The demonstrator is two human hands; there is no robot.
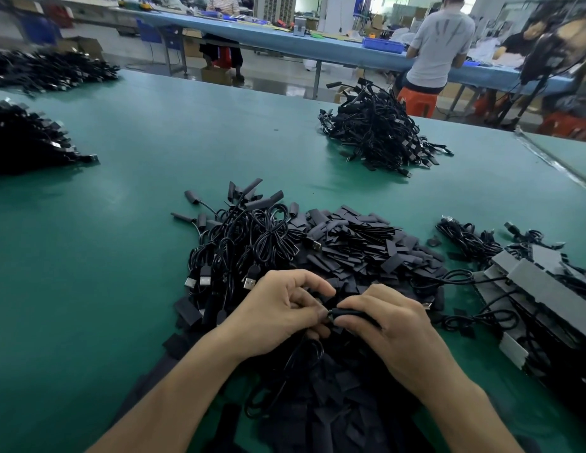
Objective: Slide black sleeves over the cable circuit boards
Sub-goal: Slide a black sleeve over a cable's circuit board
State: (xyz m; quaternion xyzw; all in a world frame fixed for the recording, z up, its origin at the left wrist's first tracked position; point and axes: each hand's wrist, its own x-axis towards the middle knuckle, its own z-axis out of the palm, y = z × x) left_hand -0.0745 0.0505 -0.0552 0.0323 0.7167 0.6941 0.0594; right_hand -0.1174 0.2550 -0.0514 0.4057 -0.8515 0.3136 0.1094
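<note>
Black and limp, the sleeve point(348, 312) is pinched in the right grip point(386, 328), just nearer than the sleeve heap point(367, 246); the left grip point(282, 308), curled, holds the cable point(304, 348) at its mouth. Light, soft tube: probably best held by its flat edges.

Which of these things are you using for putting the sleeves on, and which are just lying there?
For the job: left hand, right hand, thin black cable piece they pinch, heap of flat black sleeves, tangle of black USB cables.
Just lying about: far pile of black cables, dark cable piles at left, grey flat strips, blue plastic tray on far bench.
</note>
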